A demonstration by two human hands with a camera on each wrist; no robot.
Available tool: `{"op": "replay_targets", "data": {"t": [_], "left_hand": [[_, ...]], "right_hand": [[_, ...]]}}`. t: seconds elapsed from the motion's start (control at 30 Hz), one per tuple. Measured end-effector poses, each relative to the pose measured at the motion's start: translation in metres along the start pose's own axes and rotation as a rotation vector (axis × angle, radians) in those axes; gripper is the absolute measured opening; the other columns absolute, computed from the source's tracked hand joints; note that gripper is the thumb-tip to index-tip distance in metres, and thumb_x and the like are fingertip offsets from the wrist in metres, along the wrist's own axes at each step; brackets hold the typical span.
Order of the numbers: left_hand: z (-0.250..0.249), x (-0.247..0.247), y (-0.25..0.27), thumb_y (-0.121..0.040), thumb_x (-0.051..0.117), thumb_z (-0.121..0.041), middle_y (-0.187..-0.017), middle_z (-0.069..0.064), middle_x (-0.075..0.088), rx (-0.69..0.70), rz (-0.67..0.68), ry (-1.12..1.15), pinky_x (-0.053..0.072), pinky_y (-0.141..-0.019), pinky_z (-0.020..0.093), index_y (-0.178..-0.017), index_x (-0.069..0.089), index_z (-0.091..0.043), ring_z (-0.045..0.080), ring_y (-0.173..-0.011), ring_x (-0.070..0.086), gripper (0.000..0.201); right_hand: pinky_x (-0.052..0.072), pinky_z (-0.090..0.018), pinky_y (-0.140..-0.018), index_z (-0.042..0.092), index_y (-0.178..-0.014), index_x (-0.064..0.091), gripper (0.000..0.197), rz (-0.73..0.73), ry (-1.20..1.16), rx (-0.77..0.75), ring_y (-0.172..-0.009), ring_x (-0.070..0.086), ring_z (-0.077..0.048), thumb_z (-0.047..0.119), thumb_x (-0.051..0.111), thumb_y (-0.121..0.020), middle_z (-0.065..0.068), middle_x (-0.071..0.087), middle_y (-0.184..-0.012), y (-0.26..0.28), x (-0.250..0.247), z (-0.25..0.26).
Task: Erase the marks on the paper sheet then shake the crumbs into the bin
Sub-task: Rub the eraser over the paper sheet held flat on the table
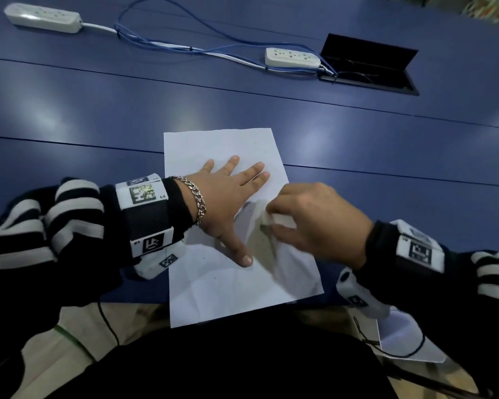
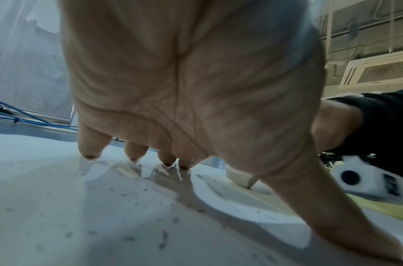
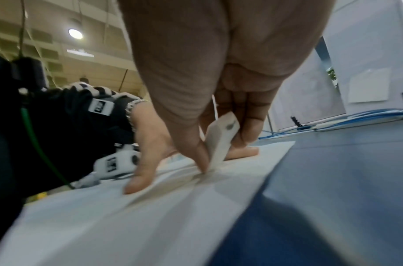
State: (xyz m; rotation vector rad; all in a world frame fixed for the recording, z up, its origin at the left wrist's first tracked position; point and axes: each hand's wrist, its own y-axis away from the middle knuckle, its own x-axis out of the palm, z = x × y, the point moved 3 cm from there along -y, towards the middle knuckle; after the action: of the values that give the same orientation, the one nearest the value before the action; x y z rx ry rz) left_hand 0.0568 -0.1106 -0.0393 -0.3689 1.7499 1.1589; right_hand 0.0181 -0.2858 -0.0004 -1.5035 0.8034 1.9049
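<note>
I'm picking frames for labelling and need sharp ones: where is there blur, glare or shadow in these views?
Head view: the right hand and eraser are motion-smeared, the left hand is sharp, and soft glare patches sit on the blue table. Left wrist view: the palm is soft and finger shadows fall on the paper sheet. Right wrist view: the foreground paper is blurred.

Left hand (image 1: 228,197): flat, palm down, fingers (image 1: 257,168) straight and spread, thumb extended toward the body. Right hand (image 1: 317,223): knuckles up, thumb and fingers curled in a pinch. Forearms converge from either side.
</note>
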Motion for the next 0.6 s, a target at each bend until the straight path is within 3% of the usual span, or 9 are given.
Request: {"op": "replay_targets", "data": {"t": [0.1,0.17,0.3,0.47,0.6], "left_hand": [[0.000,0.000,-0.001,-0.038,0.064,-0.104,-0.168,-0.011,-0.034,-0.005,-0.007,-0.015,-0.001,-0.127,0.063,-0.160,-0.028,-0.027,0.034,-0.158,-0.023,0.171],[0.001,0.000,0.000,-0.041,0.065,-0.103,-0.167,-0.012,-0.034,-0.001,-0.001,-0.001,-0.002,-0.126,0.064,-0.160,-0.029,-0.029,0.034,-0.157,-0.024,0.170],[0.002,0.000,0.001,-0.045,0.067,-0.101,-0.166,-0.013,-0.037,0.017,0.024,0.008,-0.003,-0.125,0.066,-0.159,-0.030,-0.031,0.033,-0.156,-0.027,0.166],[-0.004,-0.008,0.000,-0.052,0.072,-0.095,-0.167,-0.009,-0.036,0.068,0.053,0.007,-0.010,-0.124,0.065,-0.161,-0.027,-0.032,0.032,-0.155,-0.030,0.160],[-0.018,-0.003,-0.002,-0.051,0.066,-0.099,-0.169,-0.006,-0.034,0.033,-0.012,0.044,-0.007,-0.123,0.070,-0.162,-0.025,-0.027,0.034,-0.156,-0.027,0.160]], "right_hand": [[0.052,-0.035,-0.068,0.029,-0.097,0.070,0.019,0.059,-0.044,-0.104,-0.081,0.060,-0.019,0.041,0.057,-0.091,0.007,0.060,-0.090,0.017,0.010,0.025],[0.052,-0.037,-0.071,0.026,-0.097,0.070,0.026,0.080,-0.029,-0.037,-0.083,0.061,-0.020,0.048,0.057,-0.091,0.006,0.061,-0.090,0.011,0.006,0.010],[0.051,-0.038,-0.078,0.025,-0.103,0.073,0.031,-0.037,0.007,0.149,-0.088,0.062,-0.019,0.050,0.063,-0.089,0.007,0.064,-0.092,-0.004,-0.006,-0.032],[0.052,-0.038,-0.079,0.027,-0.105,0.073,0.030,-0.023,-0.007,0.176,-0.085,0.060,-0.015,0.050,0.063,-0.089,0.009,0.064,-0.091,0.005,-0.004,-0.036],[0.052,-0.038,-0.076,0.024,-0.100,0.073,0.036,-0.015,0.006,0.168,-0.082,0.060,-0.016,0.051,0.055,-0.086,0.007,0.063,-0.089,0.001,-0.008,-0.036]]}}
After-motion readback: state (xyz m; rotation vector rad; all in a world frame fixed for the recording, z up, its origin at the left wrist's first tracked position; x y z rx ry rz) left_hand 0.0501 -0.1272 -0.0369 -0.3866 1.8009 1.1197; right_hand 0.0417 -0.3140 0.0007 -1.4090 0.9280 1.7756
